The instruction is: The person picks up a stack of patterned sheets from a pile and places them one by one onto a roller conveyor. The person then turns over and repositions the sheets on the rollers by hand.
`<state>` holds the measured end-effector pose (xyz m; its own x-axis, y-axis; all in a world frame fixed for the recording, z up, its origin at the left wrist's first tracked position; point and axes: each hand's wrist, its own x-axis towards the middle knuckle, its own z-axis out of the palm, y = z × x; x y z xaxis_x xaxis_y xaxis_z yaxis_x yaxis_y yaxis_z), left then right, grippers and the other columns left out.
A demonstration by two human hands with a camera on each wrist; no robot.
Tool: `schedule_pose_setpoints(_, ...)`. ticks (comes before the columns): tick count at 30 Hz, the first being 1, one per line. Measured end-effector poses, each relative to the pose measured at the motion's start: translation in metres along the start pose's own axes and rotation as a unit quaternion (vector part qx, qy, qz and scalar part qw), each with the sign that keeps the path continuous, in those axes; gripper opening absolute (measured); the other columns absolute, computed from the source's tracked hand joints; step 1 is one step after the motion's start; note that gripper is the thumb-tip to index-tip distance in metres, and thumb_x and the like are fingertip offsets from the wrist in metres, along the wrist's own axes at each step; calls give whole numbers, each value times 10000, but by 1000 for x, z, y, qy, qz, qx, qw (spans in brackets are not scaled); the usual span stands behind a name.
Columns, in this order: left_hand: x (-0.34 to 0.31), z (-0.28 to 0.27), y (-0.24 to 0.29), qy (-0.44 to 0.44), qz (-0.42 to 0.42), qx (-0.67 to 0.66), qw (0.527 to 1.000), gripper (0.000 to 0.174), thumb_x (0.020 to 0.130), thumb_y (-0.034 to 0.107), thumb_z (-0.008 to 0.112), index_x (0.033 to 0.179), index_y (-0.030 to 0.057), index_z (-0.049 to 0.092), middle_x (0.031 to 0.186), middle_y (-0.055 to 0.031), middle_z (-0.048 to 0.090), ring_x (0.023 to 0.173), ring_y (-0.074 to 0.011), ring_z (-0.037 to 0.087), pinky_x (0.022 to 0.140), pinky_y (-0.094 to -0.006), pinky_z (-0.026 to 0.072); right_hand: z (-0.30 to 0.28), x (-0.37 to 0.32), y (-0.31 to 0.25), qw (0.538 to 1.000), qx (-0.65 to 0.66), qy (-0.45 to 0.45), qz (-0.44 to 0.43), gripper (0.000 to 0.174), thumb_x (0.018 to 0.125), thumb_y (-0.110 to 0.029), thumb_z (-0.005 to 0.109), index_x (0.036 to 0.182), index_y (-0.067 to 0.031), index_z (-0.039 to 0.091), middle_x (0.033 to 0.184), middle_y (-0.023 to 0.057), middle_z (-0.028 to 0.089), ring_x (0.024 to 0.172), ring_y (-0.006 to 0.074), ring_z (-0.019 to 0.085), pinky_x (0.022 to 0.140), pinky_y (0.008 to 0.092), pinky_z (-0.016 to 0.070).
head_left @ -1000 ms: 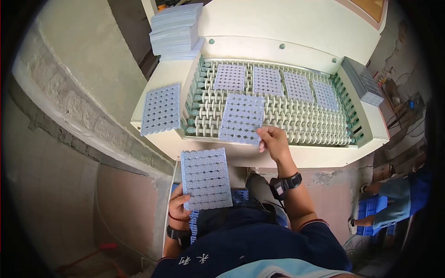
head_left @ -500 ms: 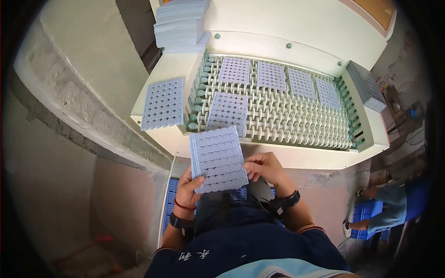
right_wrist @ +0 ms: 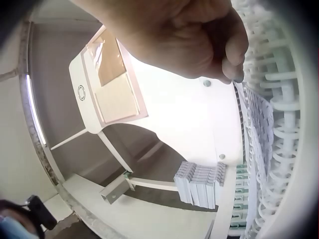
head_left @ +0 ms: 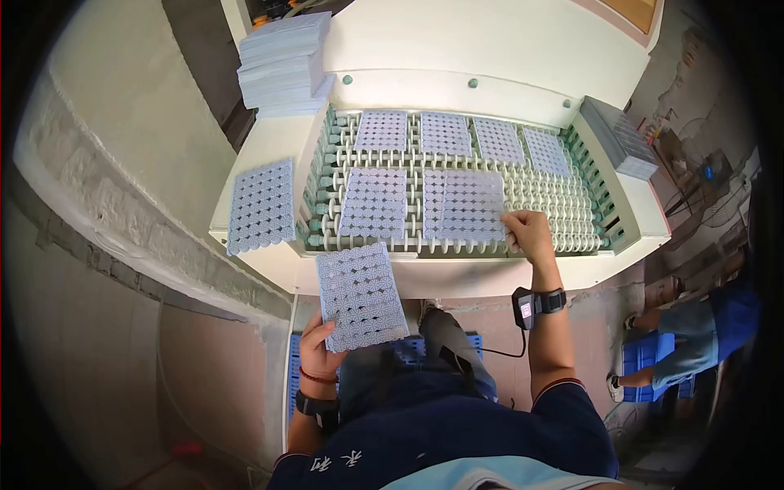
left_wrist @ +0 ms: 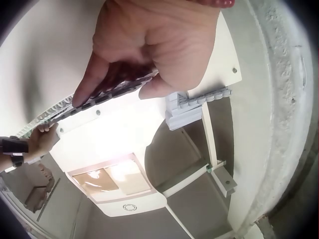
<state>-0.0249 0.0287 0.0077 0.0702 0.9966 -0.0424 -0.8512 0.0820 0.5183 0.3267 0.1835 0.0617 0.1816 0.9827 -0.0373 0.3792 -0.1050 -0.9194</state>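
My left hand (head_left: 318, 351) grips a thin stack of pale-blue panels (head_left: 361, 298) by its lower left, thumb on top; they have scalloped edges and rows of dark gaps. In the left wrist view the stack shows edge-on between fingers and thumb. My right hand (head_left: 529, 235) pinches the right edge of another such panel (head_left: 465, 206), which lies over the white rollers (head_left: 563, 216) of the conveyor. In the right wrist view that panel (right_wrist: 259, 127) slopes away from the fingertips. Left of it a similar panel (head_left: 373, 204) lies on the rollers.
Several panels (head_left: 381, 132) lie in a row farther back on the rollers. A single panel (head_left: 261, 206) rests on the machine's left ledge, before a tall panel stack (head_left: 282, 65). Grey racks or panels (head_left: 618, 139) stand on the right ledge. Another person's legs (head_left: 678, 351) show at right.
My right hand let go of the front-left panel, went to the held stack's right edge, then moved forward and right with another panel onto the rollers. The left hand keeps its stack.
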Motion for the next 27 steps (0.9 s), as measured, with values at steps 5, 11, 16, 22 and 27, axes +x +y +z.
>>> schedule_pose_setpoints(5,6,7,-4,2,-6,29,1000,519,768,4,454,1267,-80,340,1193,-219,490,1058,-333,529,907,-446,429,-62,10,24,991,-118,66,4,215,786,-159,623,815,52,656,587,47,583,470,93,511,446,246,407)
schedule_pose_setpoints(11,23,22,-24,-37,-15,96,995,518,791,2,525,1272,-62,342,1197,-188,500,1090,-302,510,932,-411,410,-34,-34,21,992,-67,57,-96,291,777,-260,672,869,16,663,696,58,631,585,100,548,548,238,437)
schedule_pose_setpoints(16,34,32,-42,-66,-23,124,990,493,825,33,529,1278,-34,347,1187,-161,512,1065,-284,529,895,-394,441,50,-101,8,954,169,-248,11,242,787,-212,678,886,6,641,660,17,603,538,52,536,454,179,424)
schedule_pose_setpoints(22,31,38,-46,-16,-24,155,988,439,830,26,516,1251,4,395,1122,-141,549,933,-254,591,704,-384,525,47,-95,13,965,169,-195,45,189,816,-175,643,849,11,637,647,8,594,500,44,527,455,169,428)
schedule_pose_setpoints(27,31,43,-43,-30,-32,120,992,428,822,15,505,1238,-11,404,1103,-145,559,943,-262,588,722,-394,522,-11,-67,28,979,192,-61,6,170,829,-155,621,805,13,629,615,5,558,457,54,459,416,199,389)
